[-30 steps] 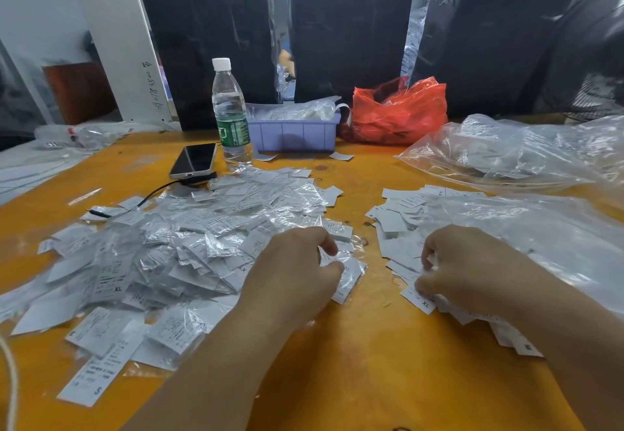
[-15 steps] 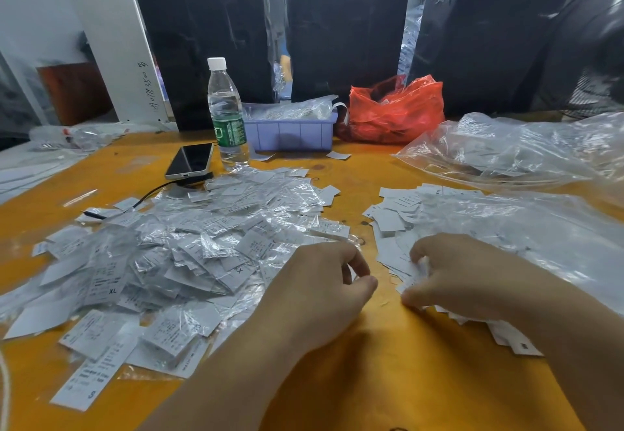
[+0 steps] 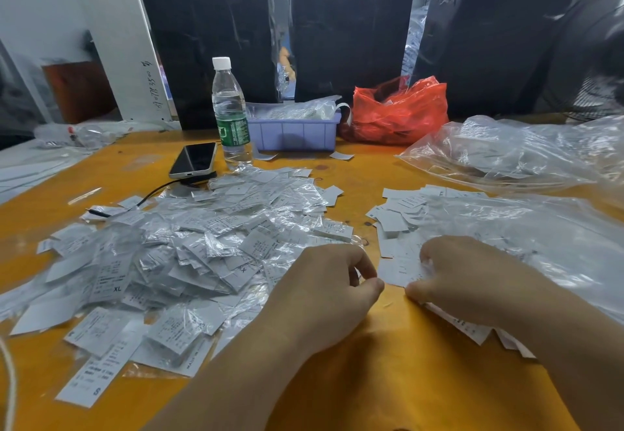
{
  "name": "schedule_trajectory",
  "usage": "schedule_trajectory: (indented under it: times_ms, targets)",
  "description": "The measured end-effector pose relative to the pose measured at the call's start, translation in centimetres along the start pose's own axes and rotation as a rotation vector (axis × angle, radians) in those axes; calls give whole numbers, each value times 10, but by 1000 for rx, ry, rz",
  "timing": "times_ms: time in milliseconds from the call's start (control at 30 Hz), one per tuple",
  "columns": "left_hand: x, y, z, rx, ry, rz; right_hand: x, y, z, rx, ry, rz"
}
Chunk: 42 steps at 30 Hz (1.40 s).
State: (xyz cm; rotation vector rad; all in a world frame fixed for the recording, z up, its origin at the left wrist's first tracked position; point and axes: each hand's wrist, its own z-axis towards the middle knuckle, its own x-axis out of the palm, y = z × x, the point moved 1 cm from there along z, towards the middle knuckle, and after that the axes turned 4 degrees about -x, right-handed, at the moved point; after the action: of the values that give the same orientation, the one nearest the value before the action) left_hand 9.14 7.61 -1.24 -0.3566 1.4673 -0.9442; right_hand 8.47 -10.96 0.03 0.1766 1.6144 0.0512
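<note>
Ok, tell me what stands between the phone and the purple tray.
The water bottle stands upright between the phone and the purple tray, as the head view shows.

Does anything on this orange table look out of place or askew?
Mostly ordinary sorting clutter. The dark smartphone lies tilted, propped on a black pad, whose black cable disappears among the heap of plastic-wrapped white labels. One stray white label lies alone before the lilac plastic tray.
</note>
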Motion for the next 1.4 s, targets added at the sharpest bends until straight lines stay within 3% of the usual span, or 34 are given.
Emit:
schedule_trajectory:
  times_ms: [267, 533, 700, 900, 1200, 1400]
  targets:
    - [1, -1, 0, 10, 0, -5, 2, 4, -1, -92, -120, 100]
    - [1, 1, 0, 19, -8, -4, 0, 9, -1, -257, -274, 408]
    - [-1, -1, -1, -2, -31, -20, -9, 13, -3, -367, -321, 725]
    - [-3, -4, 3, 3, -44, -237, -7, 20, -5, -296, -100, 1288]
    - [-9, -2, 4, -7, -172, -405, -7, 24, -5, -155, 244, 1728]
    - [-17, -3, 3, 60, -346, -297, -14, 30, -8, -109, 168, 1814]
